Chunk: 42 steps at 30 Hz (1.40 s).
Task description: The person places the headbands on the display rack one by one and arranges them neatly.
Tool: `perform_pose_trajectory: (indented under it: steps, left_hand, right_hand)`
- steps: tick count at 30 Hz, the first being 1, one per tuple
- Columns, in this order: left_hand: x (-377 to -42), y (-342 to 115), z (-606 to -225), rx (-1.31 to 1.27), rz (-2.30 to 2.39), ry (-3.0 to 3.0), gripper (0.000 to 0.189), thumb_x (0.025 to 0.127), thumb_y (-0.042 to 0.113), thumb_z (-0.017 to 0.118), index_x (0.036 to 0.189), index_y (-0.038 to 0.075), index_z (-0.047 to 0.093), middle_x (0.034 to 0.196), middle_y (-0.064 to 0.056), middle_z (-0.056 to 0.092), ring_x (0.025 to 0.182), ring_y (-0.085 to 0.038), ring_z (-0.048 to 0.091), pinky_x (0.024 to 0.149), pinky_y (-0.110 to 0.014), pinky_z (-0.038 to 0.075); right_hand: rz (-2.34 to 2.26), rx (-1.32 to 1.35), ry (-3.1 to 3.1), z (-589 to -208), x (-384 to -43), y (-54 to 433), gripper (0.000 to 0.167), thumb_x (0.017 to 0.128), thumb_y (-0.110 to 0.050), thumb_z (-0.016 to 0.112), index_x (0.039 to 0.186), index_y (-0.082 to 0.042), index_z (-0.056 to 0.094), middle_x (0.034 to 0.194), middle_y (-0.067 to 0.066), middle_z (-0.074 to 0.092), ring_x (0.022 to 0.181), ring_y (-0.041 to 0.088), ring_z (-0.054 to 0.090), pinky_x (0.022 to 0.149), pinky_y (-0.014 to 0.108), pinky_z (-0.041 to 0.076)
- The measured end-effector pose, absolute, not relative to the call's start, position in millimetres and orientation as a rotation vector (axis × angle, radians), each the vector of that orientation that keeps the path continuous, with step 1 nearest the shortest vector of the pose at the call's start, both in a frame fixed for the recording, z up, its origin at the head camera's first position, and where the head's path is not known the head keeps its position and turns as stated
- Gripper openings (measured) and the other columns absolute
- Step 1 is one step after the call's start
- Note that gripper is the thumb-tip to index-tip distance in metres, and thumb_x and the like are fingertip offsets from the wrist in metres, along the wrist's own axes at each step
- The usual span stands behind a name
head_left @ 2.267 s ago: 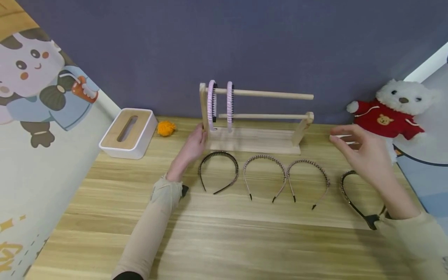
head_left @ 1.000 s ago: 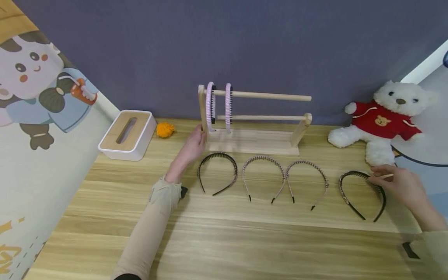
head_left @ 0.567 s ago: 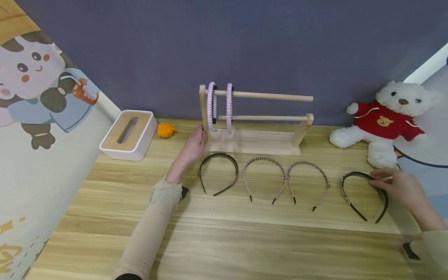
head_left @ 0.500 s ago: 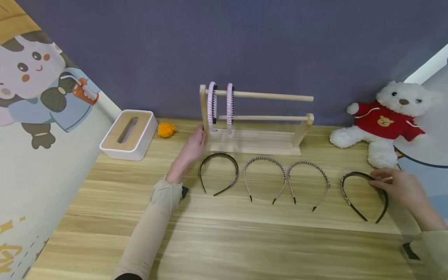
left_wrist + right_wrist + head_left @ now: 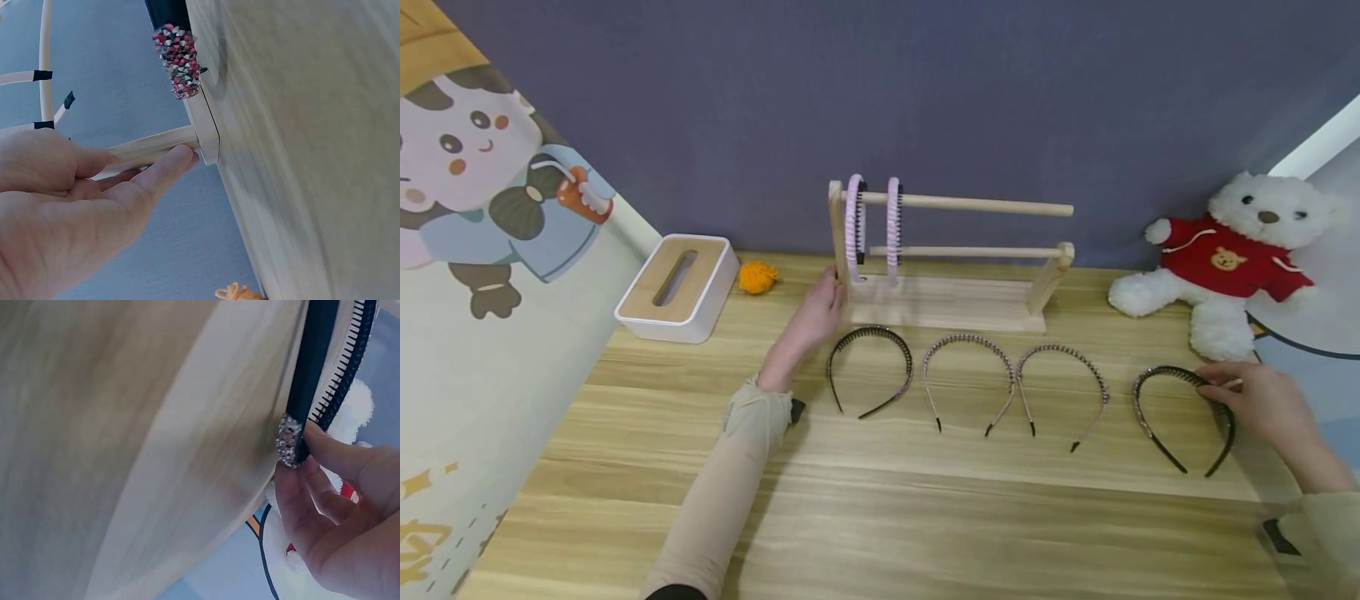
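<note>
My left hand grips the left upright of a wooden headband rack, thumb on one side and fingers on the other. Two pink wrapped headbands hang over the rack's upper bar, near that upright. At the right of the table, my right hand pinches the side of a black toothed headband between thumb and fingers. In the right wrist view, the fingertips meet at a glittery stone-covered stretch of this black headband. Its two ends point toward me.
In front of the rack lie a dark headband and two pinkish beaded headbands, the latter touching each other. A tissue box and an orange pompom are at left. A white teddy bear in a red top sits behind my right hand.
My right hand has come down from in front of the teddy bear to the black headband at right and pinched its side. My left hand stays on the rack.
</note>
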<state>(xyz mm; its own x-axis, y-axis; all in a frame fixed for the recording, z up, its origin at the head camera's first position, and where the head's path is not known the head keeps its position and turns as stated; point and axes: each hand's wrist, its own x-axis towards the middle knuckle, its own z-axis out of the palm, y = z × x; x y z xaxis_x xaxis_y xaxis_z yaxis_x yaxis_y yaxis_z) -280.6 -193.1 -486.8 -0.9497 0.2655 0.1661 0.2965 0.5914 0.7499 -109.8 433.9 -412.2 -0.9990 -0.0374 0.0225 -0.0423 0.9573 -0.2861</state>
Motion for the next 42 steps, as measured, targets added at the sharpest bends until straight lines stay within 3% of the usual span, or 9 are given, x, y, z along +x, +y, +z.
perform_pose_trajectory:
  steps: [2, 9, 15, 18, 25, 30, 42]
  left_hand:
    - [-280.3, -192.8, -486.4, -0.486, -1.318, -2.773, 0.051, 0.117, 0.025, 0.037, 0.162, 0.002, 0.034, 0.112, -0.007, 0.059, 0.096, -0.026, 0.061, 0.094, -0.047, 0.059]
    - [-280.6, -192.5, -486.6, -0.466, -1.304, -2.784, 0.053, 0.117, 0.027, 0.037, 0.165, 0.005, 0.032, 0.132, -0.014, 0.061, 0.114, -0.028, 0.062, 0.105, -0.049, 0.055]
    - [-279.4, -192.8, -485.6, -0.474, -1.304, -2.787, 0.054, 0.117, 0.026, 0.037, 0.165, 0.004, 0.031, 0.130, -0.016, 0.061, 0.111, -0.030, 0.063, 0.103, -0.050, 0.057]
    - [-278.9, -193.0, -484.9, -0.480, -1.301, -2.780, 0.054, 0.117, 0.025, 0.038, 0.166, 0.003, 0.030, 0.132, -0.017, 0.061, 0.113, -0.029, 0.063, 0.105, -0.050, 0.056]
    - [-280.1, -194.1, -486.7, -0.468, -1.325, -2.788, 0.053, 0.117, 0.026, 0.037, 0.164, 0.003, 0.032, 0.114, -0.007, 0.060, 0.096, -0.024, 0.062, 0.094, -0.045, 0.059]
    - [-281.4, -195.5, -489.5, -0.477, -1.301, -2.782, 0.053, 0.117, 0.027, 0.038, 0.164, 0.003, 0.033, 0.116, -0.007, 0.060, 0.100, -0.024, 0.062, 0.098, -0.046, 0.058]
    - [-275.6, -191.8, -481.1, -0.472, -1.368, -2.765, 0.053, 0.117, 0.024, 0.037, 0.164, 0.001, 0.031, 0.115, -0.011, 0.061, 0.093, -0.023, 0.060, 0.093, -0.045, 0.059]
  right_hand:
    - [0.449, 0.066, -3.088, -411.5, -109.0, 433.8, 0.027, 0.087, 0.009, 0.080, 0.108, 0.020, 0.067, 0.089, 0.036, 0.067, 0.076, 0.054, 0.066, 0.056, 0.059, 0.056]
    - [0.444, 0.107, -3.052, -408.7, -106.6, 432.2, 0.025, 0.085, 0.011, 0.082, 0.103, 0.020, 0.067, 0.087, 0.036, 0.066, 0.074, 0.055, 0.065, 0.053, 0.057, 0.055]
    - [0.440, 0.080, -3.046, -406.3, -104.3, 432.0, 0.025, 0.085, 0.009, 0.083, 0.102, 0.020, 0.068, 0.096, 0.039, 0.068, 0.076, 0.056, 0.066, 0.054, 0.058, 0.055]
    - [0.435, 0.084, -3.039, -404.7, -103.9, 431.7, 0.025, 0.085, 0.009, 0.083, 0.101, 0.020, 0.068, 0.094, 0.038, 0.068, 0.076, 0.057, 0.067, 0.053, 0.058, 0.055]
    - [0.429, 0.089, -3.023, -400.5, -102.7, 428.8, 0.021, 0.085, 0.012, 0.082, 0.099, 0.020, 0.068, 0.084, 0.033, 0.069, 0.073, 0.056, 0.067, 0.049, 0.054, 0.054]
    - [0.438, 0.103, -3.011, -397.8, -102.3, 426.5, 0.017, 0.086, 0.014, 0.080, 0.096, 0.020, 0.068, 0.082, 0.032, 0.068, 0.070, 0.055, 0.066, 0.048, 0.053, 0.054]
    - [0.451, 0.103, -2.994, -390.4, -100.9, 421.7, 0.016, 0.085, 0.015, 0.080, 0.092, 0.018, 0.067, 0.088, 0.037, 0.066, 0.068, 0.051, 0.065, 0.048, 0.048, 0.054]
